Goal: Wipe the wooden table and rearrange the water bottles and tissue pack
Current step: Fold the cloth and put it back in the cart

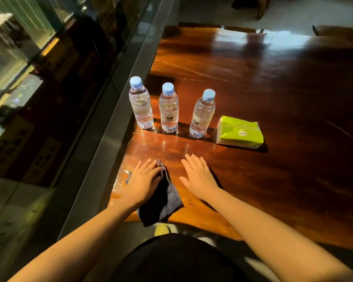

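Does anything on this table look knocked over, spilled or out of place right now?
Nothing stands out. The three water bottles stand upright and capped in a row, the green tissue pack lies flat beside them, and the left hand rests on the dark cloth near the wooden table edge. No spill shows.

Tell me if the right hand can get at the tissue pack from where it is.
Probably yes. The right hand lies flat and empty on the table, and only bare wood lies between it and the tissue pack.
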{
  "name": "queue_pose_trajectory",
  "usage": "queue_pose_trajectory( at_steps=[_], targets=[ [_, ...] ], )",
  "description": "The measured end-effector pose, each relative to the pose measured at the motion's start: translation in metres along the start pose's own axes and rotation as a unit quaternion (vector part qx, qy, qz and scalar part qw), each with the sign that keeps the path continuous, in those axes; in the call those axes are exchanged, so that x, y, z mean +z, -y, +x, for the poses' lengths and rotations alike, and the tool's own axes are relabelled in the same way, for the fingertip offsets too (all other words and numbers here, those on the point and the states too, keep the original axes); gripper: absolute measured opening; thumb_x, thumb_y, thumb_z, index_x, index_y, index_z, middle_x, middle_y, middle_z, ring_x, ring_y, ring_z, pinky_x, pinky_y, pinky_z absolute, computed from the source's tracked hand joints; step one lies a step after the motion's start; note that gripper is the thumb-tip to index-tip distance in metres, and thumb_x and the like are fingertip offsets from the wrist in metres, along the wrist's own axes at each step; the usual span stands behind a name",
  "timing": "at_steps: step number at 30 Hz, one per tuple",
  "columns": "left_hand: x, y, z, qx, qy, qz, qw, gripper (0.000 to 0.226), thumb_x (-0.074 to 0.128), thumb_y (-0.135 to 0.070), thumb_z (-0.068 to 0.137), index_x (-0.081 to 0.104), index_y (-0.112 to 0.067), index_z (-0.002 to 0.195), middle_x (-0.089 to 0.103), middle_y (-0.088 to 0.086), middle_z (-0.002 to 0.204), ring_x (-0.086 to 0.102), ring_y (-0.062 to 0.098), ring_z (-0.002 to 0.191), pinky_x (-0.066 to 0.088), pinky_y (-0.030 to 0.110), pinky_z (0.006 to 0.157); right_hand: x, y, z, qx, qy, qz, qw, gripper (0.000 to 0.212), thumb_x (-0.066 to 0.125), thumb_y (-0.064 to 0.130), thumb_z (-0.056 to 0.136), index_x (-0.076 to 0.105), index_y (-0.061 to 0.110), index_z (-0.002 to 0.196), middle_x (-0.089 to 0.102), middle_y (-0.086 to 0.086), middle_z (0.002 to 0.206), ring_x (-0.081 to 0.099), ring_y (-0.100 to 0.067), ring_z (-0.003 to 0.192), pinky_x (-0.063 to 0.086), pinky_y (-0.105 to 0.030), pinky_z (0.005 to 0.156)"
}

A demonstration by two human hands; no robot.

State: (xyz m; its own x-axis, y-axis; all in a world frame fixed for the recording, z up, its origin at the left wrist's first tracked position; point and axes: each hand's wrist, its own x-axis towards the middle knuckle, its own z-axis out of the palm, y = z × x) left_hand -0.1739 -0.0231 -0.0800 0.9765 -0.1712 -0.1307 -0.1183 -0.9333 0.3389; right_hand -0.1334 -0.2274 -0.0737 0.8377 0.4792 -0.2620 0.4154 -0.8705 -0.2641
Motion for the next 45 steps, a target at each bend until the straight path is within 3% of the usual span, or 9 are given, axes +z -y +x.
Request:
queue_pose_trajectory(
  at_steps=[7, 10, 17, 24, 28, 35, 38, 42, 45],
  targets=[
    [0.025, 0.022, -0.044, 0.003, 0.068, 0.046, 0.997, 0.072, 0.038, -0.056, 0.090, 0.015, -0.020, 0.148, 0.007, 0.008, 0.159, -0.002, 0.027, 0.147, -0.007, 0.048, 0.116, 0.033, 0.054, -0.011, -0.103, 0.121, -0.021, 0.987, 0.091, 0.044, 0.059, 0.089, -0.002, 0.014, 0.151, -0.011, -0.005, 0.160, -0.010, -0.022, 0.148, -0.004, -0.039, 0.120],
    [0.025, 0.029, -0.046, 0.014, 0.106, 0.046, 0.993, 0.086, 0.035, -0.067, 0.085, 0.002, -0.020, 0.149, -0.007, 0.006, 0.158, -0.012, 0.024, 0.146, -0.013, 0.049, 0.115, 0.036, 0.058, -0.011, -0.098, 0.132, -0.044, 0.985, 0.098, 0.045, 0.063, 0.086, -0.008, 0.011, 0.151, -0.015, -0.007, 0.160, -0.012, -0.024, 0.148, -0.003, -0.039, 0.120],
    [0.007, 0.047, -0.023, 0.061, 0.267, 0.068, 0.960, 0.113, 0.058, -0.067, 0.073, -0.013, -0.020, 0.148, -0.022, 0.005, 0.156, -0.022, 0.022, 0.143, -0.015, 0.047, 0.113, 0.038, 0.076, -0.011, -0.058, 0.136, -0.082, 0.986, 0.115, 0.045, 0.074, 0.078, -0.013, 0.003, 0.148, -0.017, -0.015, 0.158, -0.015, -0.029, 0.147, -0.008, -0.039, 0.119],
    [0.014, 0.054, -0.024, 0.076, 0.212, 0.065, 0.972, 0.103, 0.057, -0.067, 0.074, -0.002, -0.028, 0.149, -0.010, 0.000, 0.159, -0.012, 0.018, 0.146, -0.008, 0.043, 0.116, 0.024, 0.085, -0.007, -0.036, 0.166, -0.059, 0.984, 0.105, 0.050, 0.062, 0.085, -0.009, 0.003, 0.149, -0.015, -0.015, 0.159, -0.013, -0.029, 0.147, -0.003, -0.039, 0.121],
    [0.016, 0.050, -0.028, 0.062, 0.141, 0.039, 0.987, 0.087, 0.057, -0.062, 0.078, 0.018, -0.028, 0.147, 0.007, -0.002, 0.159, 0.002, 0.016, 0.147, 0.001, 0.041, 0.118, 0.021, 0.085, -0.004, -0.020, 0.169, -0.027, 0.985, 0.091, 0.052, 0.047, 0.091, -0.003, 0.008, 0.151, -0.012, -0.009, 0.160, -0.010, -0.024, 0.148, 0.000, -0.038, 0.121],
    [0.016, 0.034, -0.040, 0.029, 0.038, -0.014, 0.999, 0.057, 0.057, -0.049, 0.084, 0.046, -0.021, 0.133, 0.035, -0.001, 0.151, 0.025, 0.016, 0.142, 0.013, 0.040, 0.117, 0.027, 0.084, -0.005, -0.016, 0.103, -0.007, 0.995, 0.064, 0.054, 0.027, 0.095, 0.023, 0.014, 0.149, 0.008, -0.004, 0.161, 0.002, -0.020, 0.149, 0.003, -0.038, 0.120],
    [0.018, 0.030, -0.046, 0.006, 0.017, -0.022, 1.000, 0.047, 0.057, -0.044, 0.086, 0.051, -0.021, 0.126, 0.046, -0.002, 0.144, 0.033, 0.016, 0.138, 0.015, 0.040, 0.117, 0.032, 0.086, -0.007, -0.023, 0.070, 0.009, 0.997, 0.052, 0.055, 0.023, 0.093, 0.040, 0.014, 0.142, 0.020, -0.003, 0.159, 0.009, -0.019, 0.148, 0.004, -0.036, 0.120],
    [0.013, 0.025, -0.050, 0.012, -0.011, 0.004, 1.000, 0.033, 0.056, -0.039, 0.087, 0.057, -0.017, 0.112, 0.063, 0.000, 0.118, 0.051, 0.020, 0.118, 0.014, 0.040, 0.116, 0.030, 0.085, -0.002, -0.022, 0.047, 0.044, 0.998, 0.044, 0.059, 0.007, 0.087, 0.053, 0.015, 0.129, 0.039, -0.002, 0.150, 0.022, -0.019, 0.144, 0.009, -0.034, 0.119],
    [0.008, 0.020, -0.052, -0.025, -0.008, 0.011, 1.000, 0.027, 0.053, -0.036, 0.088, 0.057, -0.018, 0.107, 0.064, 0.000, 0.111, 0.052, 0.019, 0.111, 0.015, 0.037, 0.116, 0.023, 0.083, 0.008, -0.032, 0.068, 0.038, 0.996, 0.033, 0.060, 0.004, 0.079, 0.057, 0.018, 0.109, 0.052, -0.006, 0.128, 0.041, -0.028, 0.128, 0.032, -0.035, 0.104]
  ],
)
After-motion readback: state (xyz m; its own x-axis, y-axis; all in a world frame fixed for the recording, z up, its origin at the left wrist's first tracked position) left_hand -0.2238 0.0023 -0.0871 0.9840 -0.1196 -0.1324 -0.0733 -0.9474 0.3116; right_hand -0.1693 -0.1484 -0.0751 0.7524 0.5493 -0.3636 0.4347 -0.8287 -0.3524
